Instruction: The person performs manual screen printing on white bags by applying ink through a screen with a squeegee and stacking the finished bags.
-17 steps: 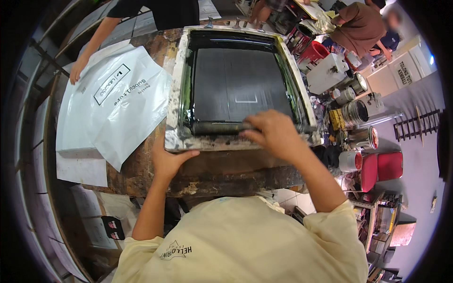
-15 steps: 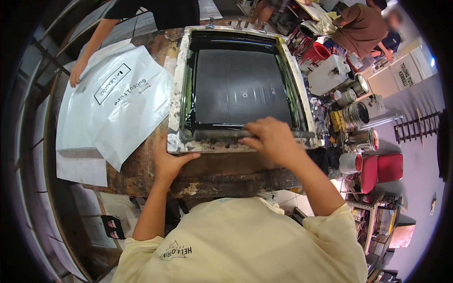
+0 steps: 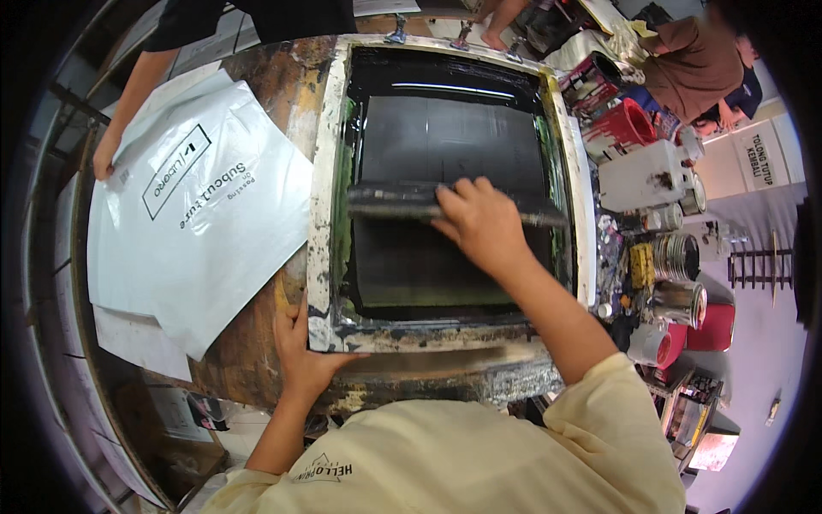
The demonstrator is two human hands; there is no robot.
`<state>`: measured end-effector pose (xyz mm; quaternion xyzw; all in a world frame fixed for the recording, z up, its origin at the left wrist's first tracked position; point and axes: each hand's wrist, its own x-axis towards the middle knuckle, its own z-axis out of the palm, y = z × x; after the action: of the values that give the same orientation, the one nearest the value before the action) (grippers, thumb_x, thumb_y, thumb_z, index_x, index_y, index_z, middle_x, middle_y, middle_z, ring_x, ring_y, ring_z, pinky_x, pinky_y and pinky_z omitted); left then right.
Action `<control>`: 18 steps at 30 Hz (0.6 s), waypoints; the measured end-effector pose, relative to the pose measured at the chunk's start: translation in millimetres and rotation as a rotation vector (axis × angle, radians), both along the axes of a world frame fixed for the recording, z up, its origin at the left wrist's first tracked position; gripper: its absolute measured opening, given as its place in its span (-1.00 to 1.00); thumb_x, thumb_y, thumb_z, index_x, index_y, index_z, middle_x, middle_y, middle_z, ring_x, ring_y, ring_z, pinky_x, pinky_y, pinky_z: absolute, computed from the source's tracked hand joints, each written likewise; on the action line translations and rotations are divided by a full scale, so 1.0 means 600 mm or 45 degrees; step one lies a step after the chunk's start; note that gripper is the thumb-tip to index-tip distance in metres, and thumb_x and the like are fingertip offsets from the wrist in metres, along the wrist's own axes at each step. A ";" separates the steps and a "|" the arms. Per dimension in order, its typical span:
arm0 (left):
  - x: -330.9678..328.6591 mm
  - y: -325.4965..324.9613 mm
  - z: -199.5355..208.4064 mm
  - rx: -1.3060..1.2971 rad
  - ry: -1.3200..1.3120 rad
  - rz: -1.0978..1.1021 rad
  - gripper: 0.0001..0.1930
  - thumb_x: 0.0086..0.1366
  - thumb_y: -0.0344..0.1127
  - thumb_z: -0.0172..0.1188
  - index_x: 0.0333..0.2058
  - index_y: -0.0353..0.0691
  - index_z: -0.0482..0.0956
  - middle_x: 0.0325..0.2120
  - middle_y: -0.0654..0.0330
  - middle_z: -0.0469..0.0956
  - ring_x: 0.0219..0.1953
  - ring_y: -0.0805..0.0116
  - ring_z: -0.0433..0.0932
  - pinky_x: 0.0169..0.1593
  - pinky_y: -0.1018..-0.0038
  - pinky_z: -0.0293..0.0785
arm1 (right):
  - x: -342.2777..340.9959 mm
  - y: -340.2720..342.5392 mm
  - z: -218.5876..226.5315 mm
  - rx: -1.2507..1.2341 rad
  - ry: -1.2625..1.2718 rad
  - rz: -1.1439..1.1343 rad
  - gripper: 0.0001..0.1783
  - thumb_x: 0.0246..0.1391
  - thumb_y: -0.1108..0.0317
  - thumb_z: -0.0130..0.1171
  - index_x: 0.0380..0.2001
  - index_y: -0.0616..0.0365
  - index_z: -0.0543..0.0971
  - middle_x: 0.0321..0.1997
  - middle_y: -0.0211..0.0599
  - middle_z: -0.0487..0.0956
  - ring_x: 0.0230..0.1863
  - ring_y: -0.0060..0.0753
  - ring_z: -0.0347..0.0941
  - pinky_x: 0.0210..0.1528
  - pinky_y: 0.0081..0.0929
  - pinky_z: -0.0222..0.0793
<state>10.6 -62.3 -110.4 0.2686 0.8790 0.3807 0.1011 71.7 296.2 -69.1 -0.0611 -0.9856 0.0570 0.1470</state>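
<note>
A screen printing frame (image 3: 324,214) with a worn pale rim lies on the wooden table. Dark mesh (image 3: 445,257) fills it, with wet black ink along its far end. Across the middle of the mesh lies a long dark squeegee (image 3: 390,201), and my right hand (image 3: 479,221) has its fingers wrapped over it. My left hand (image 3: 310,355) rests at the frame's near left corner, thumb stretched along the near edge and fingers up its left side. Left of the frame lies a white plastic sheet (image 3: 248,231) with black print.
Another person's hand (image 3: 104,158) touches the sheet's left edge. Metal clamps (image 3: 396,32) stand at the frame's far edge. Paint cans (image 3: 676,257), a white jug (image 3: 638,176) and a red bucket (image 3: 629,128) crowd the right side. Another person (image 3: 693,64) bends at far right.
My right hand has pushed the squeegee from the near end of the frame to the mesh's middle. The left hand stays at the corner. The whole view has shifted somewhat.
</note>
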 end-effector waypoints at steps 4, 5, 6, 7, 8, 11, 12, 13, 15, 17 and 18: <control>0.001 -0.006 -0.008 -0.005 0.050 -0.053 0.38 -0.37 0.18 0.82 0.47 -0.30 0.43 -0.07 0.10 0.42 0.00 0.07 0.42 0.14 0.16 0.41 | -0.122 0.115 -0.024 0.126 0.089 -0.019 -0.63 0.16 0.01 0.45 -0.14 -0.03 0.62 -0.17 -0.32 0.60 -0.07 -0.07 0.61 -0.16 -0.06 0.61; 0.002 -0.007 -0.008 -0.062 -0.041 0.015 0.19 -0.48 0.11 0.88 0.21 -0.35 0.62 0.01 0.11 0.45 0.10 0.09 0.47 0.24 0.21 0.46 | -0.148 0.140 -0.024 0.132 0.071 -0.033 -0.63 0.19 -0.02 0.44 -0.14 -0.03 0.63 -0.18 -0.31 0.61 -0.07 -0.06 0.62 -0.15 -0.06 0.61; 0.001 -0.007 -0.007 -0.035 -0.024 0.016 0.18 -0.48 0.11 0.88 0.19 -0.34 0.63 0.01 0.11 0.45 0.10 0.10 0.47 0.24 0.22 0.47 | -0.173 0.160 -0.022 0.150 0.136 -0.027 -0.63 0.21 -0.04 0.42 -0.15 -0.03 0.64 -0.19 -0.30 0.62 -0.07 -0.05 0.63 -0.15 -0.06 0.61; 0.001 -0.007 -0.006 -0.006 -0.005 0.015 0.17 -0.47 0.12 0.88 0.18 -0.34 0.63 0.01 0.11 0.44 0.11 0.11 0.47 0.24 0.22 0.47 | -0.193 0.175 -0.016 0.144 0.086 -0.031 -0.61 0.24 -0.08 0.38 -0.14 -0.02 0.66 -0.18 -0.26 0.65 -0.07 -0.01 0.64 -0.12 -0.05 0.61; 0.000 -0.007 -0.004 0.025 -0.009 -0.003 0.16 -0.47 0.13 0.88 0.17 -0.33 0.64 0.01 0.11 0.44 0.11 0.12 0.47 0.24 0.23 0.47 | -0.206 0.187 -0.008 0.145 0.064 -0.038 -0.58 0.27 -0.12 0.35 -0.13 -0.01 0.68 -0.17 -0.23 0.68 -0.06 0.03 0.66 -0.10 -0.03 0.62; 0.003 -0.008 -0.005 0.134 0.053 -0.005 0.16 -0.45 0.15 0.88 0.17 -0.36 0.63 0.03 0.10 0.48 0.10 0.11 0.51 0.22 0.20 0.49 | -0.243 0.237 0.036 0.069 -0.128 -0.009 -0.46 0.33 -0.26 0.25 -0.13 0.03 0.71 -0.17 -0.11 0.74 -0.05 0.14 0.68 -0.03 0.05 0.60; 0.005 -0.009 -0.009 0.154 0.060 -0.018 0.19 -0.44 0.10 0.88 0.21 -0.38 0.59 0.06 0.08 0.50 0.11 0.12 0.53 0.23 0.20 0.50 | -0.252 0.254 0.050 0.026 -0.235 0.005 -0.41 0.34 -0.31 0.22 -0.13 0.05 0.71 -0.18 -0.07 0.75 -0.04 0.18 0.68 -0.01 0.08 0.58; 0.009 -0.009 -0.014 0.162 0.037 -0.040 0.21 -0.43 0.05 0.89 0.25 -0.40 0.55 0.08 0.07 0.52 0.12 0.12 0.55 0.24 0.20 0.52 | -0.258 0.270 0.062 -0.063 -0.258 0.035 -0.32 0.33 -0.39 0.17 -0.17 0.08 0.72 -0.22 0.00 0.76 -0.05 0.24 0.68 0.02 0.13 0.54; 0.019 -0.009 -0.028 0.311 -0.093 0.016 0.30 -0.41 0.03 0.90 0.34 -0.42 0.46 0.14 0.02 0.55 0.15 0.09 0.58 0.28 0.17 0.51 | -0.265 0.286 0.067 -0.051 -0.161 0.078 -0.39 0.35 -0.31 0.20 -0.17 0.09 0.71 -0.25 0.03 0.74 -0.06 0.25 0.66 -0.01 0.11 0.52; 0.033 -0.007 -0.046 0.561 -0.346 0.125 0.41 -0.40 0.07 0.88 0.45 -0.44 0.36 0.21 -0.08 0.59 0.18 0.00 0.61 0.33 0.12 0.46 | -0.268 0.292 0.057 -0.041 -0.092 0.063 -0.42 0.37 -0.27 0.21 -0.13 0.09 0.70 -0.24 0.01 0.73 -0.08 0.23 0.67 -0.03 0.10 0.52; 0.038 -0.007 -0.055 0.622 -0.387 0.188 0.42 -0.39 0.04 0.89 0.46 -0.45 0.35 0.21 -0.08 0.59 0.21 -0.01 0.60 0.35 0.13 0.46 | -0.266 0.289 0.048 0.001 -0.087 0.053 -0.42 0.37 -0.27 0.20 -0.12 0.08 0.70 -0.23 0.00 0.74 -0.08 0.21 0.67 -0.04 0.10 0.52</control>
<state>33.6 -66.7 -143.2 0.1602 0.7533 0.6233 0.1358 -88.2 469.5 -40.4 -0.0424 -0.9911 0.0574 0.1121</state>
